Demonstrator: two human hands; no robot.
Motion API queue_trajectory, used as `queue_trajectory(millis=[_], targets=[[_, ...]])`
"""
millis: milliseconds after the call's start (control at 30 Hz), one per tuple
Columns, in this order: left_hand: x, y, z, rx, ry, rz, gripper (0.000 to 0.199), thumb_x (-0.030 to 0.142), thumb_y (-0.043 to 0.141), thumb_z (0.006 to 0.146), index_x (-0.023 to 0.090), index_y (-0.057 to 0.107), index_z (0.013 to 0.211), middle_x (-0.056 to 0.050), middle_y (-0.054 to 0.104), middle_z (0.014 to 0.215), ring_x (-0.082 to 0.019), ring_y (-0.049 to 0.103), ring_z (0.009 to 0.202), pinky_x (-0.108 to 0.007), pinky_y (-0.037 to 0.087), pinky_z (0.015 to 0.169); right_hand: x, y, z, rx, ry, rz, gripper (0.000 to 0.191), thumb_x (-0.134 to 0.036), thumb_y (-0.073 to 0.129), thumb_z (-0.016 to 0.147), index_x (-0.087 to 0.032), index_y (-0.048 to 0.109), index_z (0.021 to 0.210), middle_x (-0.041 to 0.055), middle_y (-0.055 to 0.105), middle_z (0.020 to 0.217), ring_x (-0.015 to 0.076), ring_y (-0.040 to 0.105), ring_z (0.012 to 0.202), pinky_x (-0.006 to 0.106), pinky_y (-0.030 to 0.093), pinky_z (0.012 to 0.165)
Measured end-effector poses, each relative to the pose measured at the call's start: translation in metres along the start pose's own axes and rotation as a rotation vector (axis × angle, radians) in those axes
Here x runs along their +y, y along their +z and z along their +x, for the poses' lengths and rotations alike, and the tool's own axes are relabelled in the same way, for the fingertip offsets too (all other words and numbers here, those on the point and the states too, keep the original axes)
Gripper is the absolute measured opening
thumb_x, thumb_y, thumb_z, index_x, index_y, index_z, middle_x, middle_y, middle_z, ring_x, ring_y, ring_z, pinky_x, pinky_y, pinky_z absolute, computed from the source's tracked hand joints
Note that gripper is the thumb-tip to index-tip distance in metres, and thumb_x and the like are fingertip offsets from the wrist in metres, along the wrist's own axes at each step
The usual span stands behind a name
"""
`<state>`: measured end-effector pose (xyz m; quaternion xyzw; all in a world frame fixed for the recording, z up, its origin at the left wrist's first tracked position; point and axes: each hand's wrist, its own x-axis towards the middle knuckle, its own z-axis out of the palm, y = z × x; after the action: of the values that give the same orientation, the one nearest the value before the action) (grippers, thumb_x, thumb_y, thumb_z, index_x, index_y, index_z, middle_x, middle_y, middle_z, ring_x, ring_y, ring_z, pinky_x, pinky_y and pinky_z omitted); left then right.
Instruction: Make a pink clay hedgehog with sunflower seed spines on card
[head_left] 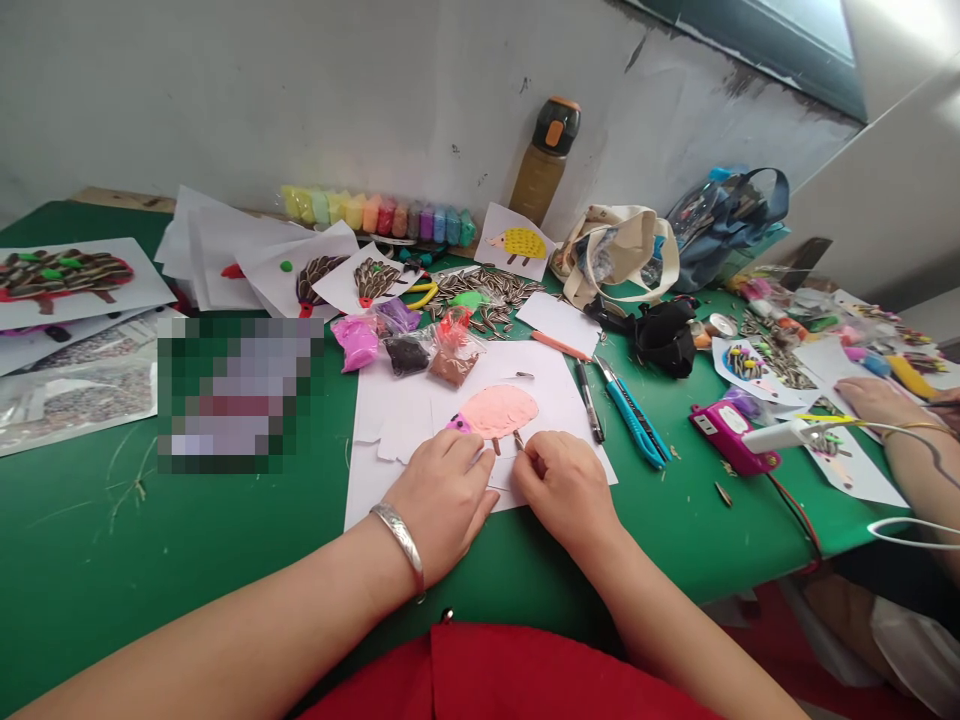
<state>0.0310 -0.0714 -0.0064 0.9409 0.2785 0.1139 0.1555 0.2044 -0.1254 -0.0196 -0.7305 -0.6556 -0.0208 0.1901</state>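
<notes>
A clay hedgehog picture [504, 412] lies on white paper in front of me, with a peach body, a purple-pink head and brown legs. My left hand [439, 490] rests on the paper at its lower left, fingers stretched out and covering part of the head end. At the hedgehog's right leg [517, 438], the thumb and fingertips of my right hand [566, 485] are pinched together. Whatever sits between those fingertips is too small to make out. White sheets [375, 500] lie under both hands.
Right of the paper lie a pen [589, 400] and a blue utility knife [634, 415]. Bagged clay [454, 362], sunflower seeds [502, 290] and a bottle [546, 160] are behind. A magenta device [731, 435] with cables and another person's arm [915, 450] are at right.
</notes>
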Motion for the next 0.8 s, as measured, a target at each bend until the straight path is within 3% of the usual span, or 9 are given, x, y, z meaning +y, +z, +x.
queue_trajectory(millis=[533,700,800], targets=[[-0.0004,-0.0003,0.0002,0.004,0.011,0.001,0.025,0.024,0.050,0.091,0.014,0.057,0.113,-0.013,0.056,0.108,-0.028,0.049,0.101,-0.047,0.048,0.088,0.0065,-0.0046,-0.0028,0.061,0.057,0.073,0.019,-0.016,0.050,0.080,-0.021,0.045,0.062,-0.0022,0.049,0.059,0.0133,0.044,0.059,0.029,0.030,0.062],[-0.0004,-0.0005,0.0001,0.000,0.008,-0.003,0.026,0.024,0.050,0.091,0.013,0.057,0.113,-0.012,0.055,0.108,-0.028,0.049,0.101,-0.047,0.047,0.089,0.0088,-0.0038,-0.0024,0.001,0.009,0.076,0.020,-0.015,0.050,0.079,-0.021,0.044,0.061,-0.0020,0.049,0.059,0.0135,0.045,0.060,0.029,0.030,0.062],[0.0000,-0.0017,-0.0006,-0.010,0.008,-0.007,0.026,0.024,0.049,0.091,0.012,0.057,0.113,-0.013,0.055,0.108,-0.028,0.049,0.100,-0.047,0.047,0.088,0.0072,-0.0047,-0.0031,0.040,0.014,0.076,0.019,-0.015,0.050,0.080,-0.020,0.045,0.062,-0.0021,0.049,0.059,0.0135,0.045,0.060,0.029,0.030,0.062]])
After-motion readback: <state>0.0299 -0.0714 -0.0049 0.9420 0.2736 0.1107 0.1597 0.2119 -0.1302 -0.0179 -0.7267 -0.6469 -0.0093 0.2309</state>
